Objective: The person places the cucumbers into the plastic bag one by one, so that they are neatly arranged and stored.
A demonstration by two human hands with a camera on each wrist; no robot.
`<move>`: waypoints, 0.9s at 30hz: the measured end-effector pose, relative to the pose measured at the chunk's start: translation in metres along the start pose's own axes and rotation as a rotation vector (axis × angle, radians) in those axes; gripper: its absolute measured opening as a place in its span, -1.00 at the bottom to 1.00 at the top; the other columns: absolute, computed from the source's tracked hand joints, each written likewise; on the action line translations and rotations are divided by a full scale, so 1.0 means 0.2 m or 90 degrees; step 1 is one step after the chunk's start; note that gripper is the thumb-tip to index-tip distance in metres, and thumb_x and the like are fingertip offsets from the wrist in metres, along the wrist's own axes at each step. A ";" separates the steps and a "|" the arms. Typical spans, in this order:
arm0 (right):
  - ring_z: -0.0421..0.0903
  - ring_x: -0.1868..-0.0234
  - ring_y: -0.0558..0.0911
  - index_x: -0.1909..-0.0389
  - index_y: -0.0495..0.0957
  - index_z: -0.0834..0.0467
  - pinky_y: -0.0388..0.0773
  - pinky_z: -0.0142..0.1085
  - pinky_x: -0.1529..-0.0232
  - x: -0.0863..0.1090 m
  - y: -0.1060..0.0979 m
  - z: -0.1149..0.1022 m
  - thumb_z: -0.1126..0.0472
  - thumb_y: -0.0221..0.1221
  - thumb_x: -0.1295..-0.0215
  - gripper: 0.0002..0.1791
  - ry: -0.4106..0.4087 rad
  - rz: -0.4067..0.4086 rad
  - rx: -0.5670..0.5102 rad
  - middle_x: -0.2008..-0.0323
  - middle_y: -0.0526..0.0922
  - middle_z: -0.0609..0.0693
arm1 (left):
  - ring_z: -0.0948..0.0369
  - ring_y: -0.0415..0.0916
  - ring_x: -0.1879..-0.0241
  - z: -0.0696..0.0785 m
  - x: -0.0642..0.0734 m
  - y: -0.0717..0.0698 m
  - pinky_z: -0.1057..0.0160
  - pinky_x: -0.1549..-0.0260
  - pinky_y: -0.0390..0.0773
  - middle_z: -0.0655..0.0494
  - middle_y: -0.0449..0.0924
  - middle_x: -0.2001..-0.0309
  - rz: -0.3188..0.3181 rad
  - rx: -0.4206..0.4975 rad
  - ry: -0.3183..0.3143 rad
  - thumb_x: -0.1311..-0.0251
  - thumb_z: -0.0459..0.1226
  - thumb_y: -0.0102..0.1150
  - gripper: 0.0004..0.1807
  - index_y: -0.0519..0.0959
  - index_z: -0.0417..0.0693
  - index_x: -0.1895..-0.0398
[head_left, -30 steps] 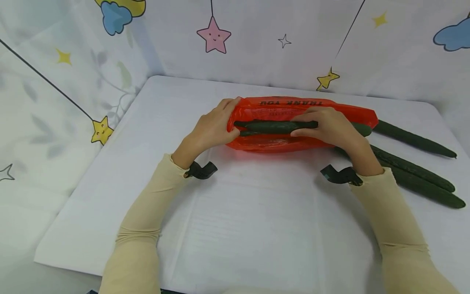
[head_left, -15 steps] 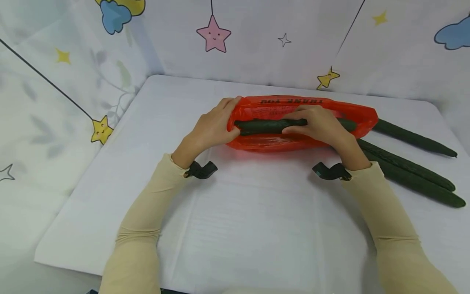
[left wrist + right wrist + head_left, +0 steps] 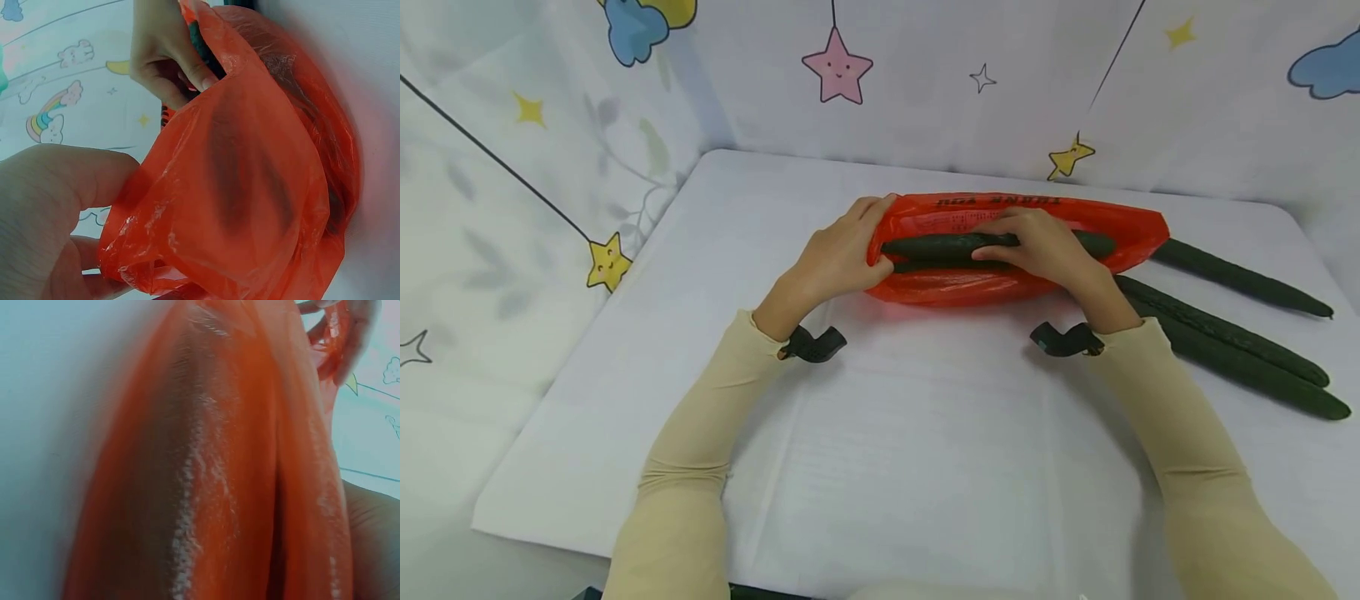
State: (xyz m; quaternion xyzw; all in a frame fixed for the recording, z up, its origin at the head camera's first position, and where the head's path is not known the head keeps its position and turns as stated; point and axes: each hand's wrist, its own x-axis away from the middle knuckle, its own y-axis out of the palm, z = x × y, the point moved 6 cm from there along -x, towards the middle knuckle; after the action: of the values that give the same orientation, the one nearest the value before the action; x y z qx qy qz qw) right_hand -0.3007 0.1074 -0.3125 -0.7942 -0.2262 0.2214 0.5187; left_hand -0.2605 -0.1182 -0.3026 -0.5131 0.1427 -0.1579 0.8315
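Observation:
In the head view my left hand [image 3: 842, 254] grips the left end of a red plastic bag [image 3: 970, 292], thumb on the near side. The bag lies along the back of the table, its long opening facing up. My right hand [image 3: 1048, 246] reaches into the opening and holds a dark green cucumber [image 3: 936, 246] from above. Another cucumber [image 3: 951, 266] lies just in front of it inside the bag. In the left wrist view dark long shapes show through the red film [image 3: 250, 187]. Red film blurs most of the right wrist view.
To the right, one loose cucumber [image 3: 1247, 277] extends from behind the bag's right end. Nearer, two more cucumbers [image 3: 1232, 333] lie side by side, slanting toward the table's right edge. A printed cloth [image 3: 917, 75] hangs behind the white table [image 3: 910, 467].
My right hand has moved left along the bag, and the held cucumber's right end has shifted left and slightly back with it. My left hand has stayed at the bag's left end.

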 end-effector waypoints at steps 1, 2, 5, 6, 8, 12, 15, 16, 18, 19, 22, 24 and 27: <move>0.13 -0.05 0.58 -0.14 0.61 0.15 0.49 0.09 -0.06 0.00 0.01 0.00 0.14 0.34 -0.19 -0.53 -0.001 -0.005 0.000 -0.02 0.64 0.20 | 0.03 0.34 -0.26 0.00 0.00 0.00 -0.05 0.12 0.62 -0.05 0.14 -0.44 -0.001 -0.001 0.000 -0.14 -0.22 0.06 -0.14 0.02 -0.08 -0.54; 0.12 -0.06 0.57 -0.14 0.61 0.15 0.49 0.08 -0.07 -0.01 0.02 0.00 0.13 0.34 -0.19 -0.53 -0.004 -0.008 -0.001 -0.02 0.64 0.19 | 0.03 0.34 -0.26 0.00 0.00 0.00 -0.05 0.12 0.62 -0.05 0.14 -0.44 -0.001 -0.001 -0.001 -0.14 -0.21 0.05 -0.14 0.02 -0.08 -0.54; 0.11 -0.06 0.57 -0.13 0.61 0.13 0.50 0.07 -0.06 -0.02 0.03 -0.03 0.11 0.33 -0.20 -0.54 -0.019 -0.013 -0.007 -0.02 0.64 0.17 | 0.02 0.34 -0.26 0.00 0.00 0.00 -0.05 0.12 0.62 -0.06 0.15 -0.43 0.002 -0.003 0.001 -0.14 -0.22 0.05 -0.15 0.02 -0.08 -0.54; 0.10 -0.05 0.57 -0.13 0.62 0.13 0.50 0.06 -0.06 -0.03 0.04 -0.03 0.11 0.33 -0.20 -0.54 -0.024 -0.014 -0.008 -0.02 0.64 0.17 | 0.02 0.34 -0.26 0.00 0.00 0.00 -0.05 0.11 0.62 -0.06 0.15 -0.43 0.003 -0.004 0.001 -0.14 -0.22 0.05 -0.15 0.02 -0.08 -0.54; 0.10 -0.05 0.57 -0.13 0.62 0.13 0.51 0.05 -0.05 -0.04 0.04 -0.04 0.11 0.33 -0.20 -0.54 -0.032 -0.013 -0.008 -0.02 0.64 0.16 | 0.02 0.34 -0.26 0.00 0.00 0.00 -0.06 0.10 0.62 -0.06 0.15 -0.43 0.005 -0.004 0.002 -0.14 -0.22 0.05 -0.15 0.02 -0.08 -0.54; 0.09 -0.06 0.57 -0.13 0.62 0.13 0.51 0.04 -0.06 -0.05 0.05 -0.05 0.12 0.33 -0.20 -0.54 -0.034 -0.013 -0.003 -0.02 0.64 0.16 | 0.03 0.33 -0.27 0.00 0.00 0.00 -0.06 0.08 0.61 -0.05 0.15 -0.43 0.004 -0.004 0.001 -0.14 -0.21 0.06 -0.15 0.02 -0.08 -0.54; 0.10 -0.04 0.58 -0.13 0.61 0.15 0.51 0.04 -0.06 -0.06 0.04 -0.03 0.15 0.33 -0.20 -0.54 -0.030 -0.010 -0.006 0.00 0.65 0.17 | 0.03 0.33 -0.27 0.01 0.00 0.00 -0.06 0.09 0.61 -0.05 0.15 -0.44 0.003 -0.004 0.001 -0.14 -0.21 0.07 -0.14 0.01 -0.08 -0.54; 0.10 -0.04 0.58 -0.13 0.61 0.16 0.51 0.04 -0.06 -0.06 0.04 -0.03 0.16 0.33 -0.20 -0.54 -0.026 -0.009 -0.009 0.00 0.65 0.18 | 0.04 0.33 -0.27 0.01 0.00 0.00 -0.05 0.09 0.61 -0.05 0.15 -0.44 0.003 -0.005 0.001 -0.14 -0.21 0.07 -0.14 0.01 -0.08 -0.54; 0.12 -0.05 0.58 -0.14 0.60 0.18 0.51 0.05 -0.07 -0.07 0.04 -0.01 0.17 0.33 -0.20 -0.53 -0.018 -0.008 -0.013 -0.01 0.65 0.20 | 0.04 0.33 -0.27 0.01 0.00 0.00 -0.05 0.10 0.61 -0.05 0.15 -0.44 0.003 -0.006 0.002 -0.14 -0.21 0.08 -0.14 0.01 -0.08 -0.54; 0.13 -0.05 0.58 -0.15 0.60 0.18 0.51 0.05 -0.07 -0.07 0.04 -0.01 0.18 0.33 -0.20 -0.53 -0.014 -0.008 -0.014 -0.02 0.65 0.21 | 0.04 0.33 -0.27 0.02 0.01 0.00 -0.04 0.11 0.62 -0.05 0.15 -0.44 0.003 -0.007 0.003 -0.14 -0.21 0.08 -0.14 0.01 -0.08 -0.54; 0.14 -0.05 0.58 -0.16 0.59 0.19 0.51 0.07 -0.06 -0.08 0.03 0.01 0.19 0.33 -0.20 -0.52 -0.001 -0.010 -0.015 -0.03 0.64 0.22 | 0.04 0.34 -0.26 0.02 0.01 0.00 -0.03 0.12 0.62 -0.05 0.15 -0.44 0.005 -0.008 0.005 -0.14 -0.21 0.07 -0.14 0.01 -0.08 -0.54; 0.14 -0.05 0.59 -0.15 0.59 0.20 0.51 0.07 -0.05 -0.09 0.03 0.01 0.19 0.32 -0.21 -0.53 0.003 -0.010 -0.010 -0.03 0.65 0.22 | 0.04 0.34 -0.26 0.01 0.01 -0.01 -0.02 0.13 0.63 -0.05 0.15 -0.44 0.006 -0.008 0.006 -0.14 -0.22 0.07 -0.14 0.01 -0.08 -0.54; 0.14 -0.03 0.61 -0.14 0.59 0.22 0.53 0.07 -0.03 -0.11 0.03 0.01 0.20 0.31 -0.22 -0.55 0.007 -0.006 -0.006 -0.04 0.65 0.22 | 0.03 0.36 -0.25 0.02 0.01 0.00 -0.01 0.16 0.63 -0.05 0.15 -0.43 0.008 -0.009 0.009 -0.14 -0.22 0.07 -0.14 0.02 -0.09 -0.54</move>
State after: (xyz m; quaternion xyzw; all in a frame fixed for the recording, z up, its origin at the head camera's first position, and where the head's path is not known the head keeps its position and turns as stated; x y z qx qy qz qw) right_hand -0.3186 0.0946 -0.3170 -0.7970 -0.2278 0.2135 0.5171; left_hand -0.2572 -0.1169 -0.3007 -0.5172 0.1528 -0.1552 0.8277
